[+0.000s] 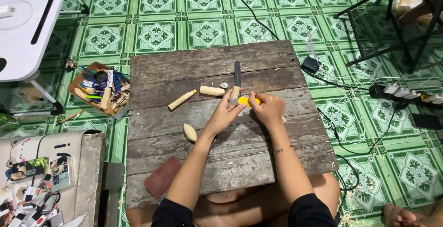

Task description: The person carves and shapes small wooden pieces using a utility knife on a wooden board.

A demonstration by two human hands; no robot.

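My left hand point(226, 111) pinches a small pale wooden piece point(236, 92) over a weathered wooden board point(207, 65). My right hand point(266, 108) grips a yellow-handled cutter point(245, 101) whose blade end meets that piece. A dark flat file point(237, 73) lies on the board just beyond the hands. Two carved wooden sticks point(182, 99) point(212, 90) lie to the left of my hands. An oval wooden piece point(190, 132) rests by my left forearm. A small grey stone point(224, 85) sits near the file.
A reddish sandpaper sheet point(161, 176) overhangs the board's near-left corner. A cardboard tray of tools point(99, 88) sits on the green tiled floor at left. A power strip point(406, 93) and cables lie at right, with a black metal frame point(392, 24) beyond. White table point(23, 24) at far left.
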